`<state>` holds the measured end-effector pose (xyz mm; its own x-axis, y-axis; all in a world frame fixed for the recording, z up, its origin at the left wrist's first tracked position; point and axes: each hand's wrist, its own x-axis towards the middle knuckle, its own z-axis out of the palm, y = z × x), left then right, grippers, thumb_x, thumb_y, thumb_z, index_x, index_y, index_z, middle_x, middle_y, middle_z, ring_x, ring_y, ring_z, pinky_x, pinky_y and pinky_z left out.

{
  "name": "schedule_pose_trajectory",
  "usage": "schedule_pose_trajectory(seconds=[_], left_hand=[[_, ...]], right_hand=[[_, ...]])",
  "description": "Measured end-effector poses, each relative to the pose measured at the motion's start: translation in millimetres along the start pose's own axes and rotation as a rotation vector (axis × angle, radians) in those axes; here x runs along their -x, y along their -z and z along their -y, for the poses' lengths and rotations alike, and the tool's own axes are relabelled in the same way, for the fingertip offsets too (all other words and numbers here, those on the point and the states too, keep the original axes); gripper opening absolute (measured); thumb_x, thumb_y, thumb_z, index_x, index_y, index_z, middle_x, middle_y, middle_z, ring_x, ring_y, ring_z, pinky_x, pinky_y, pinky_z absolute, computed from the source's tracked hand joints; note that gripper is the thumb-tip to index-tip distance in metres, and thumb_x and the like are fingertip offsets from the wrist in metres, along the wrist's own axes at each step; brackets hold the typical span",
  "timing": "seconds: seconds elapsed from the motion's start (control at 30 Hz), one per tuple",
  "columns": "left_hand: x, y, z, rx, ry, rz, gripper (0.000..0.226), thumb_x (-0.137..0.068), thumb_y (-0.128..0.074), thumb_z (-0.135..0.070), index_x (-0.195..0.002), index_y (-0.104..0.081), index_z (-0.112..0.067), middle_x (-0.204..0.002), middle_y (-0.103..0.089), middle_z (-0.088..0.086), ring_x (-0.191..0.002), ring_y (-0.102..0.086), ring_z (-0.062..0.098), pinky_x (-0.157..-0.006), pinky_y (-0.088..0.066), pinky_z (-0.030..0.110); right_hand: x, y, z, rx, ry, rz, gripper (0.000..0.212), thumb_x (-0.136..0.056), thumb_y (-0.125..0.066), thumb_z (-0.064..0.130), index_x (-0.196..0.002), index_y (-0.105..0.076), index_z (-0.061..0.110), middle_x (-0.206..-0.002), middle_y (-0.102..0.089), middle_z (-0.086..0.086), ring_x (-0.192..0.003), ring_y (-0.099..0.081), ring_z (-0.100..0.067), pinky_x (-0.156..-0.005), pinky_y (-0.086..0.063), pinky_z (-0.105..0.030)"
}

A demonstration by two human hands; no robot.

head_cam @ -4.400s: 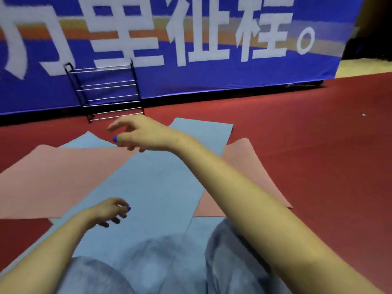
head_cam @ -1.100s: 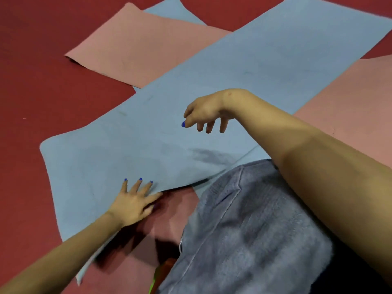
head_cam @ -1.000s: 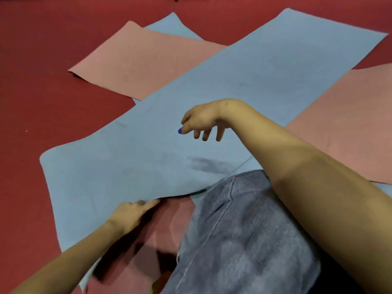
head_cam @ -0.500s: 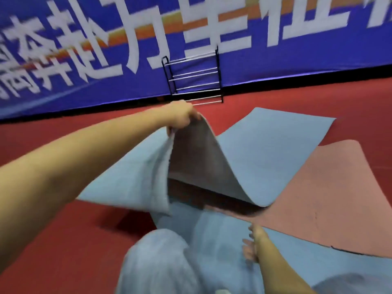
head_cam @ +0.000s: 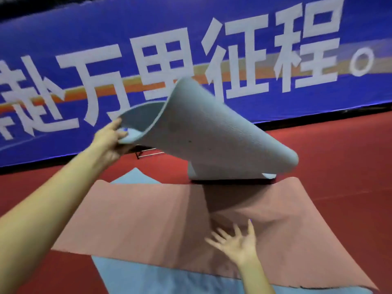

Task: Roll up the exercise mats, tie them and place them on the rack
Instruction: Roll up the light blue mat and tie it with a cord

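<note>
Red floor [head_cam: 339, 166], blue banner [head_cam: 275, 28] with white characters along the back. Blue mat [head_cam: 212, 141] lifted and curled over in the air, far end touching the floor past the pink mat [head_cam: 137, 219]. Left hand [head_cam: 110, 141] grips the raised near edge, thumb on top. Right hand [head_cam: 237, 242] open, fingers spread, palm up, over the pink mat, holding nothing. Another blue mat [head_cam: 148, 279] lies under the pink one. Rack [head_cam: 148, 154] bottom bar visible behind the lifted mat, by the banner.

two blue mats [head_cam: 212, 141], one pink mat [head_cam: 148, 219]
</note>
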<state>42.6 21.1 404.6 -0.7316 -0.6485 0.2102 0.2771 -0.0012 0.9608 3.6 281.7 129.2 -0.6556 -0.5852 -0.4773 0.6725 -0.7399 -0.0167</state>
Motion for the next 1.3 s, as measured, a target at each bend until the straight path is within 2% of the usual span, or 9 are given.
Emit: schedule_pose_trajectory(seconds=[0.23,0.33,0.5,0.77,0.9,1.03,1.17,1.23,1.3], left_hand=[[95.7,149.1,246.2,-0.117,0.593,-0.228,0.063,-0.095,-0.037,0.014,-0.148,-0.033,-0.021,-0.130,-0.054,0.017,-0.088,-0.061,0.026,-0.058,-0.046,0.033],[139.2,196.0,324.9,-0.149,0.769,-0.394,0.063,-0.095,-0.037,0.015,-0.150,-0.028,-0.016,-0.114,-0.055,0.018,-0.061,-0.056,0.023,-0.037,-0.044,0.024],[185.9,251.8,437.6,-0.138,0.998,-0.366,0.057,-0.094,-0.037,0.016,-0.146,-0.024,-0.002,-0.128,-0.049,0.022,-0.066,-0.056,0.029,-0.030,-0.047,0.038],[208.1,235.2,408.5,-0.121,0.963,-0.424,0.053,-0.094,-0.040,0.015,-0.138,-0.029,-0.012,-0.132,-0.048,0.021,-0.078,-0.060,0.030,-0.035,-0.050,0.031],[210.8,243.1,418.2,-0.137,0.968,-0.398,0.082,-0.093,-0.044,0.013,-0.154,-0.003,-0.025,-0.148,-0.037,0.012,-0.117,-0.052,0.042,-0.084,-0.050,0.051],[209.5,232.8,419.7,-0.102,0.957,-0.469,0.082,-0.097,-0.044,0.006,-0.152,0.009,-0.022,-0.143,-0.041,0.010,-0.109,-0.053,0.030,-0.084,-0.045,0.043],[175.8,216.0,407.6,-0.016,1.039,-0.539,0.048,-0.098,-0.039,0.003,-0.145,-0.032,-0.004,-0.120,-0.059,0.023,-0.077,-0.067,0.026,-0.060,-0.051,0.031],[141.4,190.1,401.8,0.190,1.063,-0.521,0.036,-0.097,-0.035,0.007,-0.129,-0.047,-0.005,-0.078,-0.064,0.018,-0.044,-0.062,0.020,-0.041,-0.052,0.030],[102.5,142.3,381.9,0.293,1.036,-0.396,0.028,-0.098,-0.033,0.005,-0.117,-0.052,-0.004,-0.067,-0.063,0.015,-0.047,-0.063,0.023,-0.054,-0.055,0.037]], right_hand=[[-4.8,35.3,3.9,0.166,0.217,-0.089,0.076,-0.081,-0.044,0.073,-0.146,-0.027,0.038,-0.147,-0.035,-0.019,-0.133,-0.034,-0.044,-0.088,-0.036,-0.069],[-2.7,60.9,7.7,0.484,0.211,-0.283,0.065,-0.087,-0.046,0.063,-0.142,-0.031,0.033,-0.138,-0.044,-0.018,-0.121,-0.048,-0.038,-0.087,-0.039,-0.061],[-20.4,97.8,1.8,1.173,0.024,-0.550,0.054,-0.087,-0.061,0.040,-0.133,-0.044,0.019,-0.120,-0.049,-0.013,-0.105,-0.051,-0.031,-0.080,-0.047,-0.049],[-67.9,141.8,-41.2,1.555,-0.142,-0.882,0.063,-0.086,-0.065,0.023,-0.138,-0.035,0.006,-0.144,-0.033,-0.018,-0.127,-0.038,-0.039,-0.090,-0.037,-0.054],[-91.5,182.9,-46.6,1.323,-0.126,-0.854,0.059,-0.073,-0.077,0.032,-0.119,-0.051,0.007,-0.115,-0.055,-0.018,-0.093,-0.060,-0.036,-0.065,-0.053,-0.045],[-105.9,182.5,-47.4,1.095,-0.160,-0.781,0.010,-0.090,-0.057,0.014,-0.098,-0.058,0.010,-0.075,-0.067,-0.013,-0.051,-0.061,-0.026,-0.042,-0.054,-0.038],[-118.7,115.9,-18.9,0.943,0.149,-0.671,0.030,-0.098,-0.042,0.003,-0.127,-0.050,0.004,-0.123,-0.056,-0.012,-0.107,-0.057,-0.030,-0.084,-0.044,-0.044],[-107.9,42.6,2.3,0.949,0.397,-0.575,0.029,-0.095,-0.050,0.002,-0.124,-0.051,0.002,-0.119,-0.056,-0.008,-0.097,-0.055,-0.024,-0.083,-0.046,-0.037],[-77.3,-35.9,22.1,0.910,0.711,-0.438,0.030,-0.090,-0.057,0.000,-0.119,-0.055,-0.002,-0.111,-0.062,-0.008,-0.080,-0.060,-0.017,-0.067,-0.051,-0.024]])
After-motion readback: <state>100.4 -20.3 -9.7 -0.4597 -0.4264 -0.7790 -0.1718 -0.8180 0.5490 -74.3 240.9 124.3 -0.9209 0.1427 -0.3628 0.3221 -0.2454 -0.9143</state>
